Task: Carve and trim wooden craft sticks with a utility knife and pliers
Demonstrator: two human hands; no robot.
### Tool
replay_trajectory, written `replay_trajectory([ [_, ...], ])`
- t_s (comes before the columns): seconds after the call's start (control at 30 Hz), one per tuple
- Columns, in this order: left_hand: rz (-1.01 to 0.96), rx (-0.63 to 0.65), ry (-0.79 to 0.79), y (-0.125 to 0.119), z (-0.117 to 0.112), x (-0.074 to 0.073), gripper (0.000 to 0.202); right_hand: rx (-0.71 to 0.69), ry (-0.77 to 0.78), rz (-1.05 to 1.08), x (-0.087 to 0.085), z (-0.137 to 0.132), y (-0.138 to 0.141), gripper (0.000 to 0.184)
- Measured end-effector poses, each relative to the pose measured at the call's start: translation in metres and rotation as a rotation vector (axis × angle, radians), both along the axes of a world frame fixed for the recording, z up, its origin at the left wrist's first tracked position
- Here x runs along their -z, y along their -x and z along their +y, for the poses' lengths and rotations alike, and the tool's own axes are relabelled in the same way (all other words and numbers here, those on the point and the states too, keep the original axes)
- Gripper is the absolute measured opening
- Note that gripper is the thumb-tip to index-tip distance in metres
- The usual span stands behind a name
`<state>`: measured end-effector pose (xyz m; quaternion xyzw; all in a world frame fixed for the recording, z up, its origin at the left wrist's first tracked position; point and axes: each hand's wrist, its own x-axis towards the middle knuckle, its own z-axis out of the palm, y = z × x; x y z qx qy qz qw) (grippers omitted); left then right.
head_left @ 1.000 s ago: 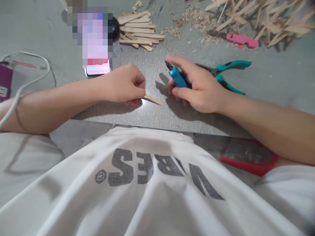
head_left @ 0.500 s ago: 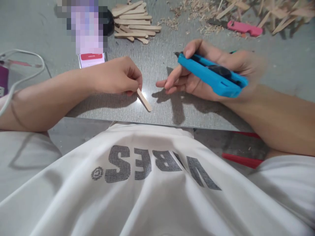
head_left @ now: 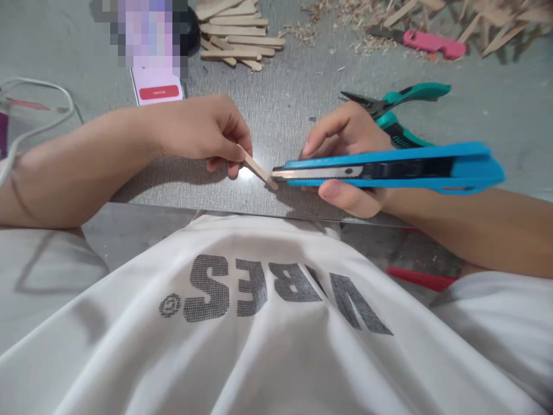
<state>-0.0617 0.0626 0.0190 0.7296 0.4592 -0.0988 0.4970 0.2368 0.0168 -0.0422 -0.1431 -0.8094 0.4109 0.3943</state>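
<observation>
My left hand pinches one end of a wooden popsicle stick, which slants down to the right above the table's front edge. My right hand grips a blue utility knife, held nearly level with its tip pointing left. The knife's tip is at the free end of the stick; I cannot tell whether it touches. Part of my right hand's fingers is hidden behind the knife. Just beyond that hand lie pliers with green and black handles.
Several popsicle sticks lie in a pile at the back, beside a phone on a black stand. Wood shavings, thin wood strips and a pink folding knife lie at the back right. A white cable curves at the left.
My right hand has turned the utility knife and brought it left and down to the stick's free end. The pliers have come into view. My left hand has tilted the stick slightly.
</observation>
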Motion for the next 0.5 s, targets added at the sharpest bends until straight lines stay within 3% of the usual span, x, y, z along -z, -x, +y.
replay_trajectory([
  [0.1,0.024,-0.017,-0.012,-0.003,-0.003,-0.004,0.024,0.053,-0.171,-0.057,0.001,0.002,0.002,0.019],
  [0.33,0.046,-0.028,-0.115,-0.013,-0.008,-0.005,0.024,0.244,-0.482,-0.071,-0.001,-0.005,0.006,0.017],
  [0.43,0.078,-0.033,-0.139,-0.013,-0.008,-0.002,0.024,0.372,-0.504,-0.079,0.010,-0.010,0.010,0.016],
  [0.5,0.078,-0.031,-0.143,-0.012,-0.008,0.000,0.027,0.425,-0.464,-0.258,0.017,-0.012,0.011,0.024],
])
